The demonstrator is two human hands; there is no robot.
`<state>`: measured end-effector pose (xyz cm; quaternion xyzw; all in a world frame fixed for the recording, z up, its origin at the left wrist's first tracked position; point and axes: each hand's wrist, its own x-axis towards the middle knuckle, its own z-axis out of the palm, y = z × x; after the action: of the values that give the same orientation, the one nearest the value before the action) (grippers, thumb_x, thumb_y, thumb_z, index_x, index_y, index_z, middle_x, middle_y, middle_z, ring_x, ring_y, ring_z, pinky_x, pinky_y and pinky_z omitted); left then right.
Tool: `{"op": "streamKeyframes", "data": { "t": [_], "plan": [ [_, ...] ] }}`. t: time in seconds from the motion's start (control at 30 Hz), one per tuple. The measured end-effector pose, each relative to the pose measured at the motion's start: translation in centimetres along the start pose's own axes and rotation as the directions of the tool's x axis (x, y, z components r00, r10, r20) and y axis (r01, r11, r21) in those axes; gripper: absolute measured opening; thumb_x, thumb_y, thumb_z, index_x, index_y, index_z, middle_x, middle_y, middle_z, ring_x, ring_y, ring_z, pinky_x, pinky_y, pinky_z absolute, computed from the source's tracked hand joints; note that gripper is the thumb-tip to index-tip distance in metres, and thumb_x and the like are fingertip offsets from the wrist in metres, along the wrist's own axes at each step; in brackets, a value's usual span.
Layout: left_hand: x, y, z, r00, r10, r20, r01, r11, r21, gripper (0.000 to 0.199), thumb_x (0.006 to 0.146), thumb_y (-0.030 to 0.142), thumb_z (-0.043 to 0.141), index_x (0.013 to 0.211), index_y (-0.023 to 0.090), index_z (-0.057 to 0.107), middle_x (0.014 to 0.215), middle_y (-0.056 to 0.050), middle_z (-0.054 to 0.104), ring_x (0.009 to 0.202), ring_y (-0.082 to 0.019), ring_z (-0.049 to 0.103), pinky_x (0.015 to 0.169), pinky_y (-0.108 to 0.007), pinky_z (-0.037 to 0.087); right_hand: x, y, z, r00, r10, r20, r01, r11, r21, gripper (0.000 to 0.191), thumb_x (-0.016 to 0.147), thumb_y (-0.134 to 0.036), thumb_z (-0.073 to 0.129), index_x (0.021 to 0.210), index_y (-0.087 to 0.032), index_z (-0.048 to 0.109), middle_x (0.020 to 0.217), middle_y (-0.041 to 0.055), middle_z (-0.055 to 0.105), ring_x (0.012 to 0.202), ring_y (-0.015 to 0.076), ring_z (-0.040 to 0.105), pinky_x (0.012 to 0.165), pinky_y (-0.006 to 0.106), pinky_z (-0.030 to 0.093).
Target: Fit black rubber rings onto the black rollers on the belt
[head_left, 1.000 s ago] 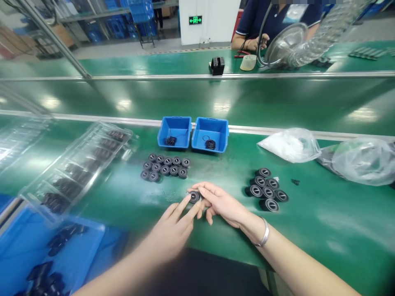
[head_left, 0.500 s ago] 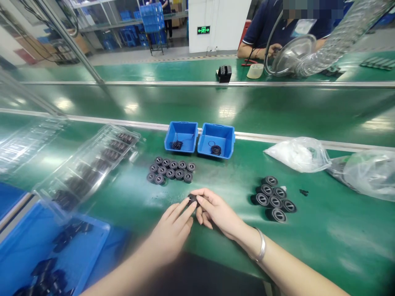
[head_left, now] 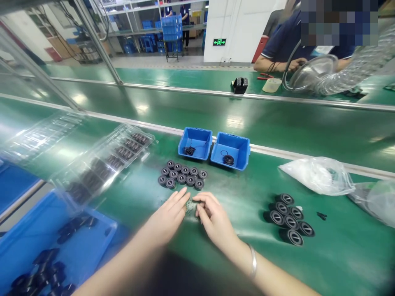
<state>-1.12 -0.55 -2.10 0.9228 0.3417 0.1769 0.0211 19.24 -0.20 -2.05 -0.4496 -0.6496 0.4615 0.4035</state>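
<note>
My left hand lies low over the green tabletop, fingers stretched out and nothing visible in them. Facing it across a small gap, my right hand has curved fingers, with thumb and forefinger apart; no part shows between them, though its palm side is hidden. Small dark specks dot the surface between the fingertips. Just beyond the hands stands a cluster of short black round parts with slotted tops. Larger black cylindrical parts with a light bar across each top form another group to the right.
Two blue bins hold thin black rings. Clear plastic trays and a blue crate of black parts are at left. Plastic bags and tiny black pieces lie right. Another person sits across the belt.
The small black part that was between both hands' fingers no longer shows. My hands have drawn apart, and the camera view has shifted so the scene sits lower and farther right.
</note>
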Motion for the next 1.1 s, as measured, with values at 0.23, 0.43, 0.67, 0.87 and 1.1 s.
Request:
{"op": "streamKeyframes", "data": {
  "t": [0.23, 0.43, 0.67, 0.87, 1.1],
  "plan": [
    [1.3, -1.1, -1.4, 0.986, -0.037, -0.164, 0.047, 0.997, 0.060, 0.026, 0.094, 0.002, 0.039, 0.107, 0.008, 0.061, 0.139, -0.021, 0.055, 0.142, -0.029, 0.036, 0.111, -0.055, 0.040, 1.0, -0.7, -2.5, 0.992, -0.073, -0.098, 0.049, 0.971, -0.232, 0.020, 0.096, -0.021, 0.046, 0.115, -0.024, 0.053, 0.118, 0.0113, 0.050, 0.073, 0.0148, 0.057, 0.070, 0.033, 0.053],
    [0.0, 0.0, -1.2, 0.977, -0.068, -0.203, 0.079, 0.996, 0.044, 0.028, 0.092, -0.001, 0.040, 0.106, 0.009, 0.062, 0.123, -0.020, 0.066, 0.130, -0.027, 0.053, 0.101, -0.046, 0.051, 3.0, -0.3, -2.4, 0.997, -0.040, -0.058, 0.026, 0.973, -0.229, 0.025, 0.093, -0.021, 0.053, 0.118, -0.024, 0.049, 0.125, 0.0107, 0.046, 0.071, 0.0121, 0.058, 0.066, 0.032, 0.054],
    [0.4, 0.1, -1.3, 0.975, -0.069, -0.210, 0.077, 0.997, 0.030, 0.026, 0.091, -0.002, 0.040, 0.103, 0.010, 0.061, 0.123, -0.020, 0.066, 0.131, -0.029, 0.051, 0.100, -0.048, 0.051, 3.6, 0.0, -2.1, 0.998, -0.056, -0.038, 0.044, 0.964, -0.261, 0.025, 0.093, -0.021, 0.054, 0.117, -0.024, 0.051, 0.120, 0.0101, 0.050, 0.069, 0.0129, 0.057, 0.072, 0.034, 0.055],
    [1.6, 1.2, -0.4, 0.981, -0.096, -0.170, 0.085, 0.994, -0.072, 0.022, 0.092, 0.003, 0.044, 0.104, 0.012, 0.060, 0.135, -0.021, 0.058, 0.134, -0.029, 0.048, 0.102, -0.047, 0.051, 3.4, 0.1, -2.4, 1.000, -0.024, -0.011, 0.021, 0.979, -0.201, 0.024, 0.092, -0.023, 0.055, 0.116, -0.023, 0.054, 0.121, 0.0101, 0.051, 0.070, 0.0121, 0.059, 0.065, 0.030, 0.054],
    [2.1, 2.0, 0.6, 0.981, -0.148, -0.125, 0.131, 0.983, -0.129, 0.030, 0.088, -0.001, 0.037, 0.108, 0.009, 0.059, 0.134, -0.023, 0.057, 0.124, -0.027, 0.058, 0.096, -0.040, 0.056, 3.6, -0.2, -2.8, 0.966, 0.245, 0.085, -0.250, 0.967, 0.055, 0.034, 0.089, -0.034, 0.060, 0.120, -0.023, 0.053, 0.099, 0.0059, 0.064, 0.051, 0.0081, 0.056, 0.044, 0.022, 0.044]
  ]
}}
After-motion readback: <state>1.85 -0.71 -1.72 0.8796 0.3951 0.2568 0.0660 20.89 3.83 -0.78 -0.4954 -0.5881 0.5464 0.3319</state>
